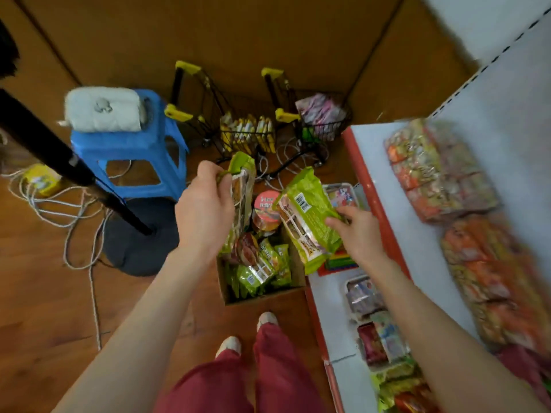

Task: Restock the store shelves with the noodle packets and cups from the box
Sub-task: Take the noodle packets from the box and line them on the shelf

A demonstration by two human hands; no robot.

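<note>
Wood-grain floor [44, 293], brown board walls. Left hand [202, 216] grips a glossy green noodle packet [243, 186] at its top. Right hand [357, 234] pinches a second packet [307, 216]. Cardboard box [262, 298] below both hands holds crinkly loose packets [256, 272] and a round cup [267, 213]. White red-edged shelf [369, 144] is right of the right hand.

A blue plastic stool [131, 150] stands at far left on the brown wooden floor [44, 308], with a white rolled cloth bundle [103, 110] on top. Just near it a black pole [59, 153] rises from a round dark base [140, 242]. White cords [74, 216] loop around a small yellow box [41, 178]. Farther off, two black wire trolleys with yellow handles [179, 113] [286, 116] hold yellow packets [247, 132] and pink packets [320, 113].
</note>
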